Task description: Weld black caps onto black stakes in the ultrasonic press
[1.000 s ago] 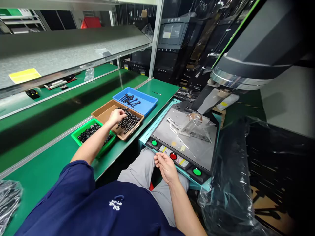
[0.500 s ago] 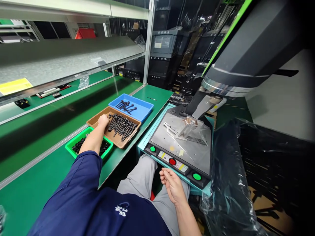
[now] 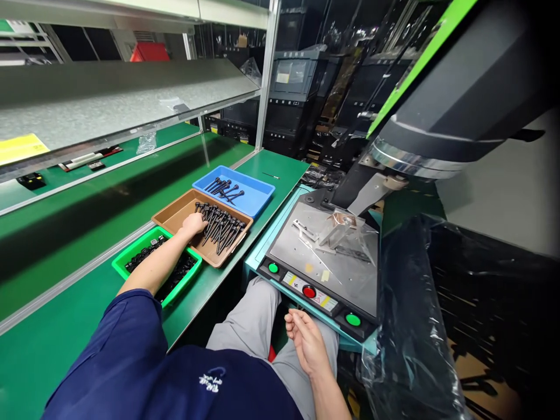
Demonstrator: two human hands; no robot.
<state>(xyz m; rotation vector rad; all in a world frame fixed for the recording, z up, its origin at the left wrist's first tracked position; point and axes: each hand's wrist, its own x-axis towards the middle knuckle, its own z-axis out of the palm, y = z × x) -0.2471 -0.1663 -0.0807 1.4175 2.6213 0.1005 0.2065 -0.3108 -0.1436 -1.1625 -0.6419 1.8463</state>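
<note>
Though many, rods (image 3: 222, 228) beside left hand (image 3: 193, 223)

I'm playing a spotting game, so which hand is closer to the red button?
Right. The right hand is just this side of the red button, not touching it; the left hand is farther left, at the brown tray.

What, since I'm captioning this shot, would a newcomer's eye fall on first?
Probably the big dark machine head, slanting in at the upper right above a metal plate. Next, on the green bench at left, the blue tray farthest, the brown tray with long black parts in the middle, the green tray nearest. The left hand is in the brown tray by those parts, the right hand over the lap.
</note>
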